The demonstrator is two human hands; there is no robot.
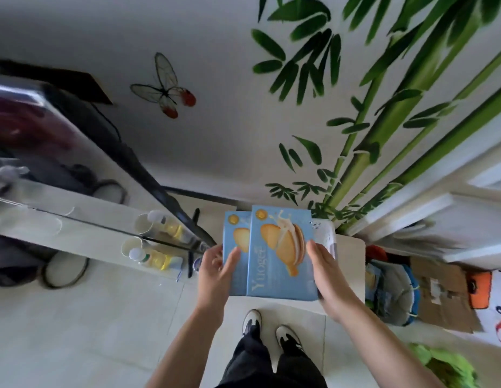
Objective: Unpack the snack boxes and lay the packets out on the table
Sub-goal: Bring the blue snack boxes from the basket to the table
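Blue cardboard fills the middle of your view: you hold two snack boxes upright in front of you, above the floor. The front box overlaps the rear box, which peeks out on its left side. Both show a printed sandwich biscuit and a gold seal in the upper corner.

Your left hand grips the left edge of the rear box, thumb laid across its face and fingers curled behind. Your right hand clasps the right edge of the front box, thumb on the front near the printed biscuit, the other fingers hidden behind the cardboard.

Behind the boxes stands a white perforated basket, resting on a pale desk whose corner shows at the right. Below the boxes you can see your two black-and-white shoes on the tiled floor.

To the left runs a glass shelf carrying a bottle of yellow liquid. On the wall are a butterfly decal and painted green bamboo. At the right, flattened brown cardboard lies on the floor.
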